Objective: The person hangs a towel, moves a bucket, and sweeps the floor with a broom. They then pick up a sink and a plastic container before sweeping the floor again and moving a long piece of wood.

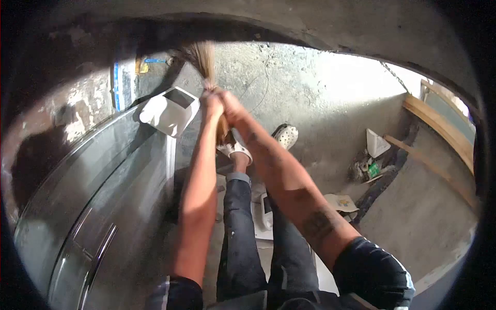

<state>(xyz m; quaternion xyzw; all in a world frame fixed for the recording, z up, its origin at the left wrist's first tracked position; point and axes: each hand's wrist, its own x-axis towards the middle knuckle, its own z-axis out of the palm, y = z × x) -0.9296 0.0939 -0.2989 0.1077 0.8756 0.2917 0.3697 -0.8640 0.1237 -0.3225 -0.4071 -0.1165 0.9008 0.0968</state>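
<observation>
Both arms stretch forward, and my two hands are close together around a bundle of thin bristles, a straw broom (204,61). My left hand (212,105) wraps its narrow bound part. Beside it on the right, my right hand (231,107) is closed against the same broom. The bristles fan out beyond the hands and are blurred at the tips, while a brownish part shows below, between the forearms. A white plastic container (171,110) with a dark opening is just left of my hands.
A metal door (111,206) is at the left. White clogs (285,136) are on my feet on the concrete floor (320,170). At the right are a white scoop-like piece (377,143), a debris pile (360,169) and wooden boards (439,126). A blue-handled tool (154,61) lies at the upper left.
</observation>
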